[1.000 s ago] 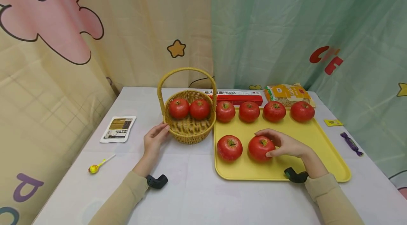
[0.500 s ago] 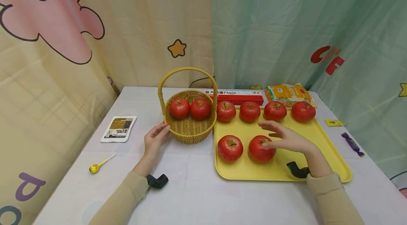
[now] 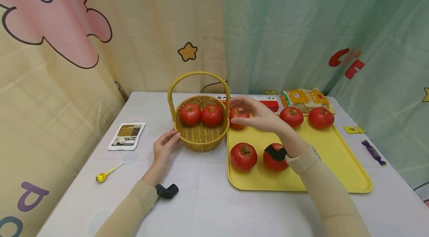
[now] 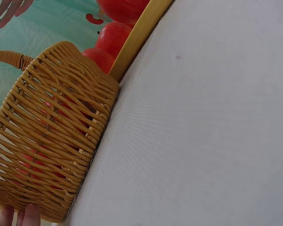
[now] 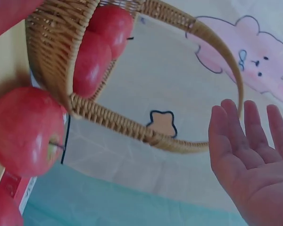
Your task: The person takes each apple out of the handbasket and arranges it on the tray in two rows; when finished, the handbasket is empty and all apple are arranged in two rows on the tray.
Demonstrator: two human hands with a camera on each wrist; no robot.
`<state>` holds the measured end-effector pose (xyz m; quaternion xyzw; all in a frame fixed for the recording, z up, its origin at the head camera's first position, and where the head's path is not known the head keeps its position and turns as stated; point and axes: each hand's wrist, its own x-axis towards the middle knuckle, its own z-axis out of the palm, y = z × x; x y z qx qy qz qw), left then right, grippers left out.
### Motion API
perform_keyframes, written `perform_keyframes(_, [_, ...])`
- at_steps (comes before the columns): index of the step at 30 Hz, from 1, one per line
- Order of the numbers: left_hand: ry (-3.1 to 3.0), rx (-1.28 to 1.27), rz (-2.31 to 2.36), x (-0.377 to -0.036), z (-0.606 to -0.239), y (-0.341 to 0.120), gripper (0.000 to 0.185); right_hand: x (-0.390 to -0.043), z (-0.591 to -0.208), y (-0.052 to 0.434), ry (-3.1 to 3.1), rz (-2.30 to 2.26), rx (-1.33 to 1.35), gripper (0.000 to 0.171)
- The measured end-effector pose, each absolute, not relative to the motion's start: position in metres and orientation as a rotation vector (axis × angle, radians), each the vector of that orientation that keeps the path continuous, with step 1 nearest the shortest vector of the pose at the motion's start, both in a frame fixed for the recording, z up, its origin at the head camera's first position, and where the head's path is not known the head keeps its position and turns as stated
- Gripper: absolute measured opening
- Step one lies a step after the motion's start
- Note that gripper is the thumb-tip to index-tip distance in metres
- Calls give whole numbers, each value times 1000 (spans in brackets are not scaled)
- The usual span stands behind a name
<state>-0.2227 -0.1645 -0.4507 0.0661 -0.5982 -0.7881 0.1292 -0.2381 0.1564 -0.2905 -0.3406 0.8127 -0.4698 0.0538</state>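
Note:
A wicker basket [image 3: 200,133] with a tall handle holds two red apples [image 3: 201,114]. My left hand [image 3: 165,144] rests with straight fingers against the basket's left wall; its fingertips [image 4: 19,216] show under the weave. My right hand [image 3: 242,111] hovers open and empty over the back row of the yellow tray [image 3: 335,155], just right of the basket handle [image 5: 217,47]. An apple [image 3: 236,121] lies right below its fingers. Two more apples [image 3: 243,156] sit at the tray's front and two [image 3: 305,117] at the back right.
A red pasta box [image 3: 269,102] and a bag of pasta [image 3: 303,99] lie behind the tray. A printed packet [image 3: 127,135] and a lollipop [image 3: 102,176] lie left of the basket. A purple candy [image 3: 372,152] and a yellow sachet [image 3: 352,130] sit right of the tray.
My right hand let go of the front apple, opened, and moved up and left to the back row beside the basket. The left hand stayed on the basket.

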Motion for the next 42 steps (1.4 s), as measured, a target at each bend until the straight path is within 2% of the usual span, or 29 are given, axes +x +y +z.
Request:
perform_keyframes(6, [-1700,174,-2312,-223,-454,-164,21,-266,-293,118,2407,-1454,-1042,53])
perform_keyframes(15, [-1693,174,-2309,-221,-452,-162,12,-303,-319,87,2385,-1378,-1031,55])
perform_keyframes(22, [-1681,166,-2314,-222,-451,-162,13,-315,-330,79,2423,-1298,-984,58])
perform_keyframes(28, [-1706,160,-2304,-222,-451,-163,27,-321,-334,72,2487,-1157,-1006,63])
perform_keyframes(35, [-1690,158,-2315,-222,-450,-163,13,-327,-336,68,2511,-1086,-990,69])
perform_keyframes(42, [-1688,164,-2312,-222,-451,-163,12,-335,-339,65,2505,-1044,-968,72])
